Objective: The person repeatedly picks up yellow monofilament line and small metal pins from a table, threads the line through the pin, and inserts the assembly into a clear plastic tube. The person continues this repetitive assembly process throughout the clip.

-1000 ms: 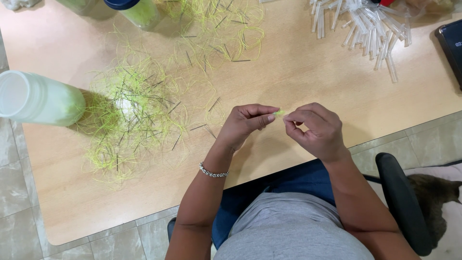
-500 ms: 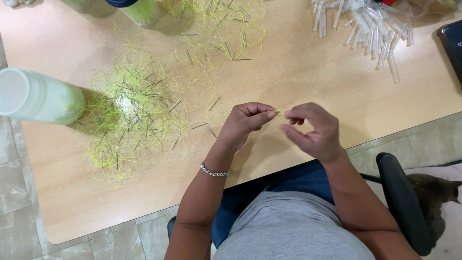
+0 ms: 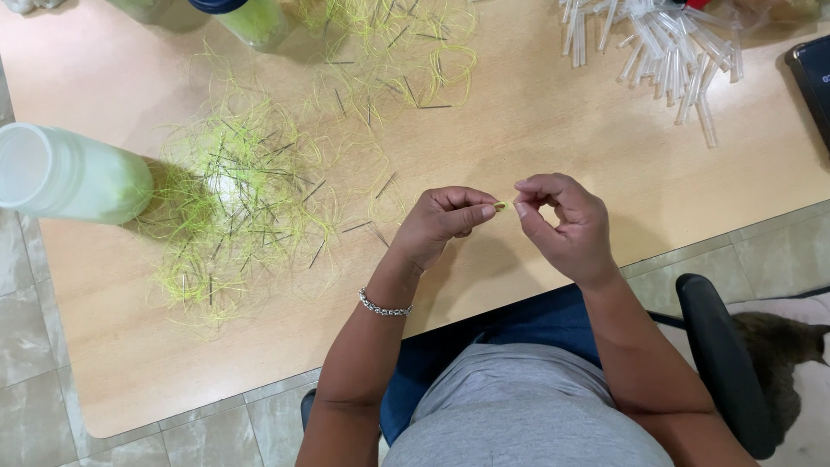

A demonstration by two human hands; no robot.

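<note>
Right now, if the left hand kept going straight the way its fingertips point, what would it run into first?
The left hand points rightward, pinching a short yellow-green thread piece. Going straight on, it would most likely meet the right hand first, whose fingertips already pinch the same piece; depth looks about level, though one view cannot confirm.

Pale green plastic jar [image 3: 69,173] lying on its side at the table's 9 o'clock edge, white open mouth facing left. Second green jar [image 3: 246,17] with dark blue lid at 11 o'clock, cut off by the frame. Dark screen device [image 3: 813,82] at 2 o'clock, black, unlit.
</note>
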